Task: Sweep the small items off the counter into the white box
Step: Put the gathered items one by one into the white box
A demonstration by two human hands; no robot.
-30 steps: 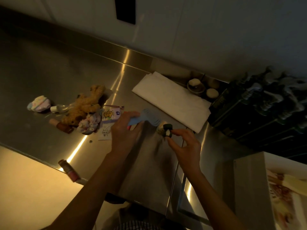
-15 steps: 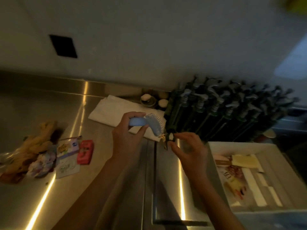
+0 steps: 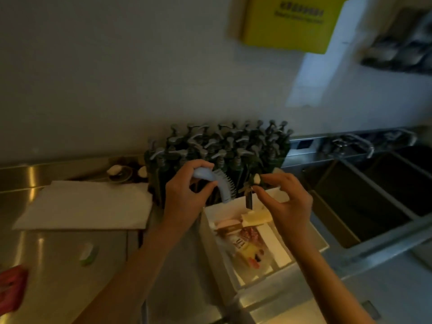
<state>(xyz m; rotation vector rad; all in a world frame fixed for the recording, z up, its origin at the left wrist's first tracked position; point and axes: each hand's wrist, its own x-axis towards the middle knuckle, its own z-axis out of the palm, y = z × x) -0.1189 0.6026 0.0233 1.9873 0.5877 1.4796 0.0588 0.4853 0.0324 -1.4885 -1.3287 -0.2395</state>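
The white box [image 3: 304,238] sits at the right end of the steel counter [image 3: 58,265], holding several packets and small items. My left hand [image 3: 187,195] grips a light blue brush [image 3: 219,183] by its handle, bristle end hanging over the box's far left corner. My right hand [image 3: 285,204] pinches a small dark keychain charm [image 3: 249,192] with a pale top, dangling above the box's far edge. A small white and green item [image 3: 87,253] and a red packet [image 3: 11,286] lie on the counter to the left.
A folded white cloth [image 3: 86,204] lies left of the hands. A dense cluster of dark pump bottles [image 3: 224,146] stands right behind the box. A sink basin [image 3: 374,199] is to the right. A yellow sign [image 3: 292,22] hangs on the wall.
The view swung right from the toy pile to the box. Both hands moved right with the brush and the charm, from over the counter to above the box.
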